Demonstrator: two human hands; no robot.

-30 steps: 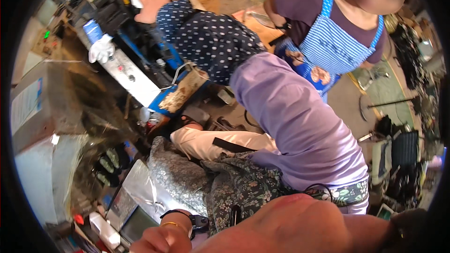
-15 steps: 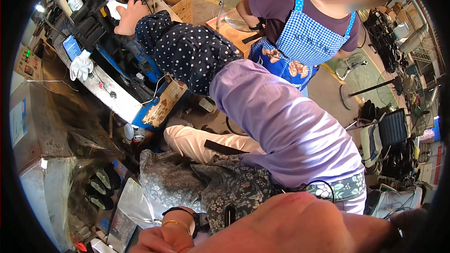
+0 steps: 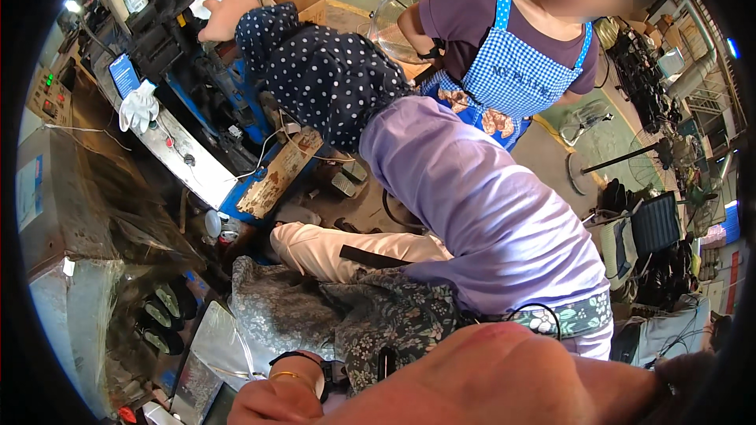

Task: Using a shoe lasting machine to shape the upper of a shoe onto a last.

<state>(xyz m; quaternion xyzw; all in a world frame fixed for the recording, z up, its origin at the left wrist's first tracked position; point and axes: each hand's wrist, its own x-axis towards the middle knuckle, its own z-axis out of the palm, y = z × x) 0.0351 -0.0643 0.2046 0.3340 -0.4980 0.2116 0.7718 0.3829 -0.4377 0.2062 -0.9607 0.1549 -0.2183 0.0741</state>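
at the bottom edge of the frame, left of centre, the person's left hand (image 3: 276,403) comes in, with a gold bangle (image 3: 285,375) and a dark watch strap (image 3: 311,362) on the wrist. the fingers are cut by the edge, so i cannot tell how far they are open or whether they hold something. the hand is just beside a flowered grey cloth (image 3: 346,319) and a shiny foil sheet (image 3: 209,354). a forearm (image 3: 504,382) fills the lower centre; the right hand is not visible. in the middle, a co-worker in a lilac shirt (image 3: 480,212) bends forward. at upper left, a polka-dot sleeve (image 3: 323,71) reaches to a dark machine (image 3: 169,8), where a white glove (image 3: 138,106) hangs. at the top, another person wears a blue checked apron (image 3: 516,59).
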